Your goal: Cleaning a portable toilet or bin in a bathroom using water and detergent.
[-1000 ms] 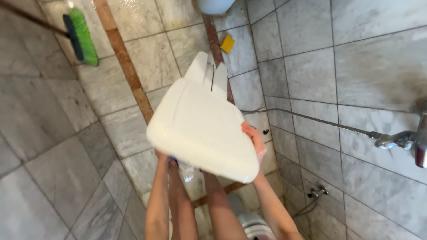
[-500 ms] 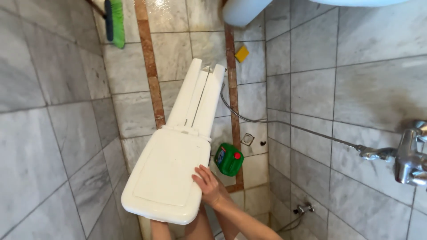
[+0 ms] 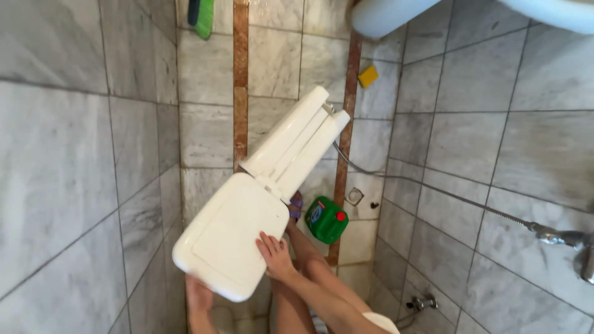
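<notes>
The person holds a white toilet seat with lid (image 3: 247, 210) tilted above the tiled floor (image 3: 272, 55); the left hand (image 3: 199, 294) supports its lower edge from beneath, the right hand (image 3: 274, 256) presses flat on its side to steady it.

bright, even light (wet glare up top), edges slightly warped.
</notes>
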